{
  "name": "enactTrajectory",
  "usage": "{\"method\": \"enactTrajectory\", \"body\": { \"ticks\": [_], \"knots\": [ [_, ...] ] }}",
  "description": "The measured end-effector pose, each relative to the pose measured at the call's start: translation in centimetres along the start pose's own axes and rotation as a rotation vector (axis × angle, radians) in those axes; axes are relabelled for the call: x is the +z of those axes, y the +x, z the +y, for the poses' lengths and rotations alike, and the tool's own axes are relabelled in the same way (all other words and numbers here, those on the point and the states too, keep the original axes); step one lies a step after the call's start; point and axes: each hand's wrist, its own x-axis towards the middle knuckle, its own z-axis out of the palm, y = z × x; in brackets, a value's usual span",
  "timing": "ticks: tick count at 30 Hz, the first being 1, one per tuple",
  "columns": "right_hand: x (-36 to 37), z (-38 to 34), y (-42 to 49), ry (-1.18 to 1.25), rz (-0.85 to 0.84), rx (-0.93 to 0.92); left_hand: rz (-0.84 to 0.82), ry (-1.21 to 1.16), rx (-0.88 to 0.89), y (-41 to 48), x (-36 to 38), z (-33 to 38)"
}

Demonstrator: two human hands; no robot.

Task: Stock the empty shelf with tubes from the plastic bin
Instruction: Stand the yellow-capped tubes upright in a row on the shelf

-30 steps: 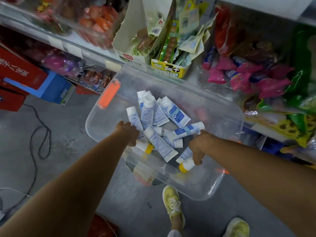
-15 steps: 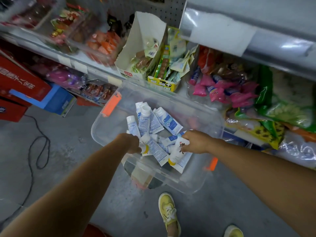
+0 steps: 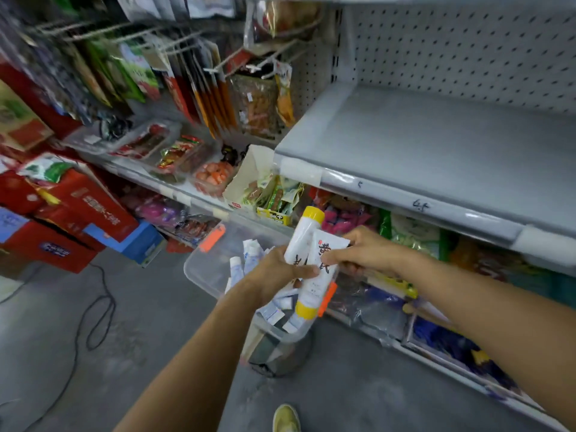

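Note:
Two white tubes with yellow caps are raised above the clear plastic bin (image 3: 202, 269). My left hand (image 3: 274, 275) grips one tube (image 3: 304, 235) with its cap pointing up. My right hand (image 3: 364, 251) pinches the other tube (image 3: 314, 285) near its flat end, with the cap hanging down. The two tubes overlap between my hands. Several white and blue tubes (image 3: 249, 260) lie in the bin, partly hidden by my hands. The empty grey shelf (image 3: 436, 145) is up and to the right, with a pegboard back.
Stocked shelves with snack packets (image 3: 212, 173) run along the left and under the empty shelf. Red cartons (image 3: 78, 207) stand on the floor at left, with a black cable (image 3: 93, 322) looping beside them. The bin sits on a stool (image 3: 280, 357). My shoe (image 3: 285, 417) is at the bottom.
Both hands have lifted out of the bin, each with a yellow-capped tube, and come together above it. My view has swung upward, bringing the empty shelf into sight.

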Motion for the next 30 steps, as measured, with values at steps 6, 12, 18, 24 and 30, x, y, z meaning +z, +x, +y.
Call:
{"method": "enactTrajectory", "body": {
  "ticks": [6,12,18,24,30],
  "knots": [
    [-5.0,0.6,-12.6,0.174,0.079,-0.111,0.056,-0.186,0.122,-5.7,10.5,5.6],
    [-10.0,3.0,-23.4,0.008,0.068,-0.15,0.086,-0.321,0.23,-9.4,21.5,10.2],
    [-14.9,3.4,-32.5,-0.045,0.325,-0.244,0.082,-0.266,0.334,-12.5,28.5,15.5],
    [-20.0,0.7,-39.9,0.034,0.671,-0.425,0.043,-0.018,0.447,-13.8,30.7,21.7],
    [-26.1,-2.7,-43.3,0.096,1.071,-0.56,0.005,0.318,0.631,-14.8,32.2,27.5]
  ]
}}
